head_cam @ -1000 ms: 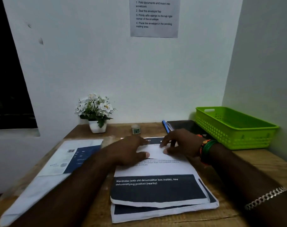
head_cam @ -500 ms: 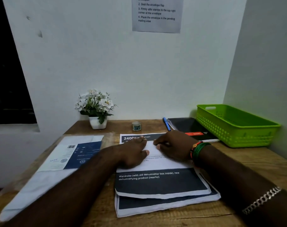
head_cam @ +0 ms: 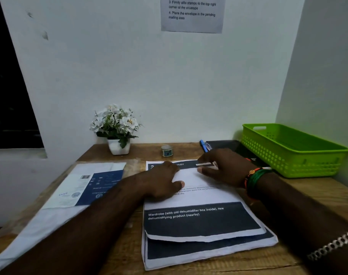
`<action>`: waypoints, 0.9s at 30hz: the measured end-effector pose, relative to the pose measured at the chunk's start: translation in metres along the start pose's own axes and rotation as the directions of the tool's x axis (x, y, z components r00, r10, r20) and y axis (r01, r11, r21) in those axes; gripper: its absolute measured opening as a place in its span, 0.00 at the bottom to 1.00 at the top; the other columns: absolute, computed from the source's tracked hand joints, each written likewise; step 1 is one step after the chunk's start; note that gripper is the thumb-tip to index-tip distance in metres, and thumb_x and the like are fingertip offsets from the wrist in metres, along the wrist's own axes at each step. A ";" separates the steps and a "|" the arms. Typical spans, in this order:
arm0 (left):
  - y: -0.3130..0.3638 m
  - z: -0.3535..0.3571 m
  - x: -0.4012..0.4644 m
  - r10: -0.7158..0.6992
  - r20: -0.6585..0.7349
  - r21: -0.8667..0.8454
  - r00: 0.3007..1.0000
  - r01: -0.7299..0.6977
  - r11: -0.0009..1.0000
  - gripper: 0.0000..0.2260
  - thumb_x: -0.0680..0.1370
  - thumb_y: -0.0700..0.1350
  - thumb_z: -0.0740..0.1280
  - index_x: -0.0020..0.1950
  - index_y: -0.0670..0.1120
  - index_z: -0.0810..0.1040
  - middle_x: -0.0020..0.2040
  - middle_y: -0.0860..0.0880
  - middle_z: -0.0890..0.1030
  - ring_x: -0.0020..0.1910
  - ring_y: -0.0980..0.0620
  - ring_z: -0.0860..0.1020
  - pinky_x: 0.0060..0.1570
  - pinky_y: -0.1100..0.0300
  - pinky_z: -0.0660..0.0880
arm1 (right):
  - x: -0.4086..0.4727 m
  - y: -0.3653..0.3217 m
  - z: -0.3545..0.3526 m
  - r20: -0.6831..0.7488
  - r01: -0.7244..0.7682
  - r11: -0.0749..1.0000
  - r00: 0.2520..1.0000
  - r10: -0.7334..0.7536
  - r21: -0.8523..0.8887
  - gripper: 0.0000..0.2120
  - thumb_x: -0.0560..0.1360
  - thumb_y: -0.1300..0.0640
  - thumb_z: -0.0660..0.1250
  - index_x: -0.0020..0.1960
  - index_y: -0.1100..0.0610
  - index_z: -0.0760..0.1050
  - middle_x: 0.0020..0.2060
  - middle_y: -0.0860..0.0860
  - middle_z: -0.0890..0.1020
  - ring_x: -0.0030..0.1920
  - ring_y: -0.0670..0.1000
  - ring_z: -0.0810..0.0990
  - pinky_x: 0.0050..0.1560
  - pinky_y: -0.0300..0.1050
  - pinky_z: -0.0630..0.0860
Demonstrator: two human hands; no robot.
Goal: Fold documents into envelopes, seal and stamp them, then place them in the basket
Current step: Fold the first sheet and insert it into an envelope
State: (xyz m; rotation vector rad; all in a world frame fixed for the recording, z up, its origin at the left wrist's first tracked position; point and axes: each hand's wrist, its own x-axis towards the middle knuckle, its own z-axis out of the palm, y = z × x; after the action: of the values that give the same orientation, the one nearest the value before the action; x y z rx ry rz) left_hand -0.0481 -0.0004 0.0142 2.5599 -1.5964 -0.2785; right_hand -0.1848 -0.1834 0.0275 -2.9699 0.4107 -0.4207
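A stack of printed documents (head_cam: 201,221) with dark blue bands lies on the wooden desk in front of me. My left hand (head_cam: 165,183) rests flat on the top sheet's upper left part. Over the sheet's top right edge my right hand (head_cam: 226,167) lies with fingers spread, a green and orange band on its wrist. White envelopes with a blue panel (head_cam: 85,187) lie to the left. A green plastic basket (head_cam: 292,153) stands at the right against the wall. A small roll of stamps (head_cam: 166,150) sits behind the sheets.
A white pot of white flowers (head_cam: 117,132) stands at the back left. A blue pen (head_cam: 203,145) and a black notebook (head_cam: 228,145) lie behind my right hand. An instruction sheet (head_cam: 192,14) hangs on the wall. Walls close the desk at the back and right.
Both hands have slid toward the far edge of the top sheet, the right one moving further right. My view has tilted down slightly.
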 end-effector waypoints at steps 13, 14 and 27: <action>0.007 -0.005 -0.006 -0.099 0.167 0.070 0.981 0.088 0.994 0.35 0.83 0.65 0.49 0.83 0.48 0.42 0.83 0.49 0.41 0.82 0.49 0.43 0.81 0.47 0.46 | 0.005 -0.004 0.017 0.048 0.021 0.999 0.999 -0.022 0.024 0.20 0.75 0.37 0.65 0.61 0.47 0.80 0.54 0.49 0.78 0.57 0.50 0.77 0.63 0.49 0.73; 0.006 -0.008 -0.009 -0.143 0.179 0.091 0.973 0.128 0.988 0.35 0.83 0.65 0.50 0.83 0.47 0.44 0.84 0.48 0.43 0.83 0.49 0.46 0.81 0.48 0.48 | 0.006 -0.004 0.018 0.046 0.019 0.999 0.999 -0.020 0.027 0.20 0.75 0.37 0.66 0.61 0.47 0.80 0.55 0.49 0.78 0.58 0.50 0.77 0.63 0.49 0.73; -0.010 -0.002 0.000 -0.116 -0.183 -0.011 0.976 0.116 0.993 0.30 0.75 0.67 0.67 0.73 0.56 0.68 0.75 0.48 0.64 0.72 0.43 0.64 0.70 0.43 0.67 | 0.010 0.003 0.024 -0.043 -0.013 0.998 0.999 0.016 0.065 0.18 0.70 0.35 0.68 0.53 0.44 0.73 0.52 0.44 0.77 0.55 0.50 0.75 0.59 0.53 0.72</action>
State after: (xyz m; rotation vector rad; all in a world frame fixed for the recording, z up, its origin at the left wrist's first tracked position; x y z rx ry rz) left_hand -0.0387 0.0041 0.0147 2.5967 -1.3864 -0.0501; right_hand -0.1695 -0.1867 0.0062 -2.8977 0.4142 -0.4884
